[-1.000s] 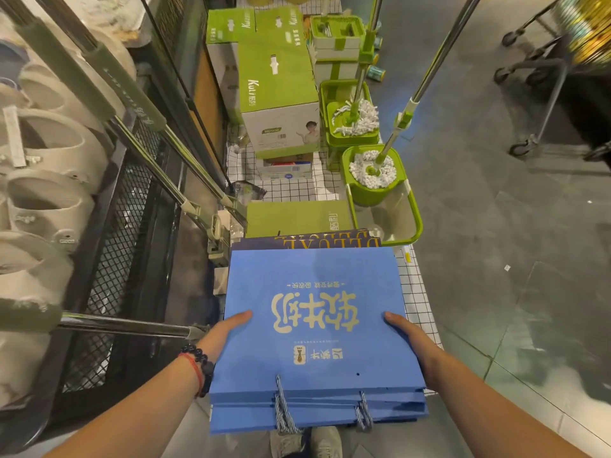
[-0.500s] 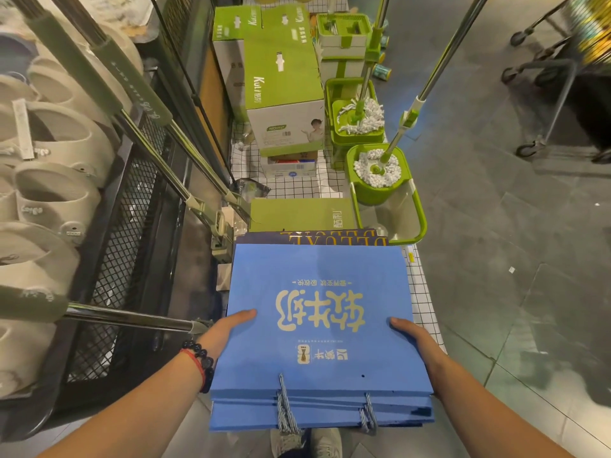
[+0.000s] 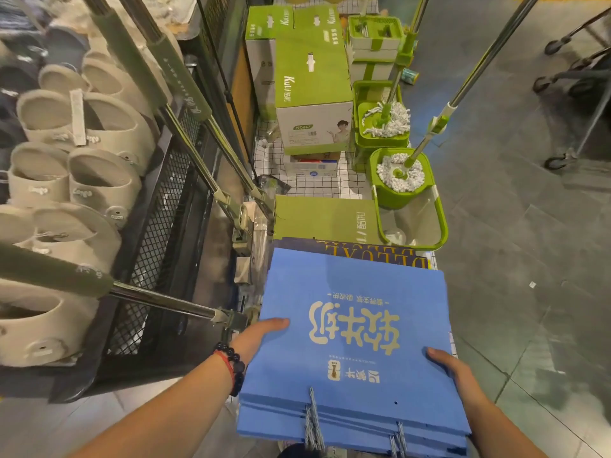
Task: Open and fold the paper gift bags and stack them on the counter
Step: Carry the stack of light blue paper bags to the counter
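A stack of flat blue paper gift bags point(image 3: 353, 342) sits level between the person's two hands, carried above the floor point(image 3: 515, 259). The left hand point(image 3: 261, 335) clasps the stack's left edge, thumb lying on top; the right hand point(image 3: 449, 365) clasps the right edge the same way. Twisted cord handles point(image 3: 312, 424) hang off the near edge. Green mop buckets point(image 3: 400, 180) stand beyond the stack's far edge.

Grey stone-tile floor point(image 3: 515, 226) fills the right side. A black wire-mesh rack point(image 3: 158, 226) of beige rubber boots point(image 3: 99, 180) stands left (steel poles lean across it); green cardboard boxes point(image 3: 310, 81) and green mop buckets point(image 3: 401, 180) sit ahead.
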